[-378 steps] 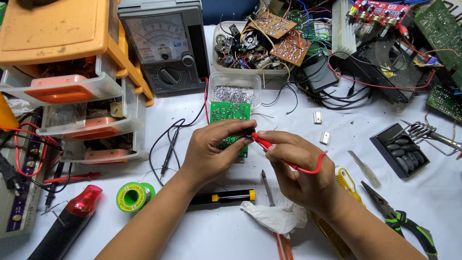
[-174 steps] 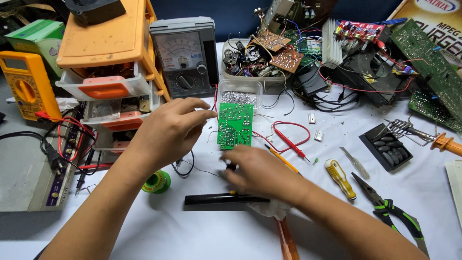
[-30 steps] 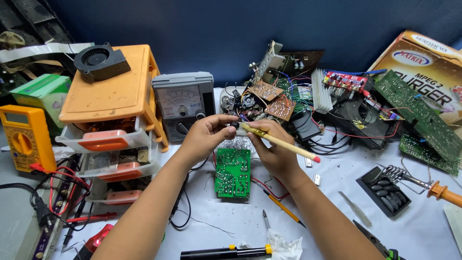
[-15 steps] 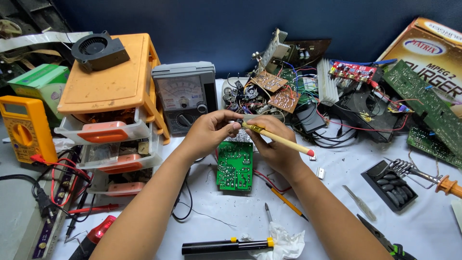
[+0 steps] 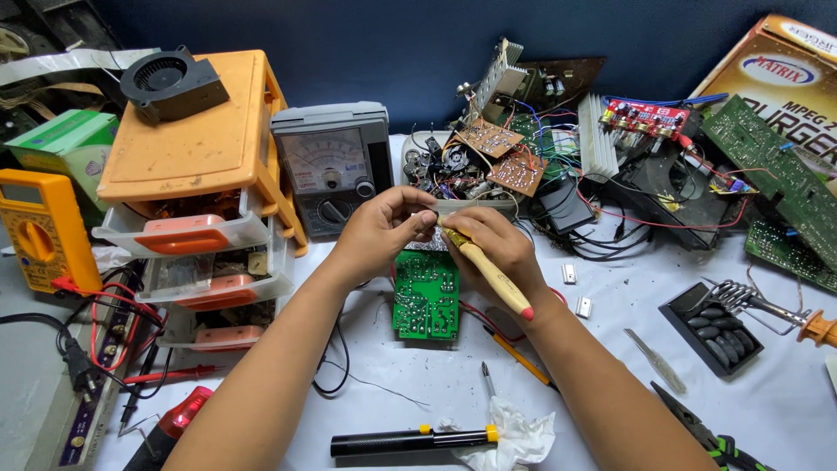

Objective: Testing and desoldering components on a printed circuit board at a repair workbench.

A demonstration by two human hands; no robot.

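A green circuit board lies on the white table between my forearms. My right hand grips a tool with a cream handle and a red end, its metal tip pointing to my left fingers. My left hand pinches something small at its fingertips, just above the board's top edge; what it is stays hidden. Both hands meet over the board's upper end.
An orange drawer unit with a black fan stands left, a grey analog meter behind. Loose boards and wires pile at the back. A black pen-shaped tool, pliers and a soldering iron stand lie nearby.
The view has tilted down a little over the last second. Both hands have sunk closer to the green board, and the cream-handled tool now slants more steeply.
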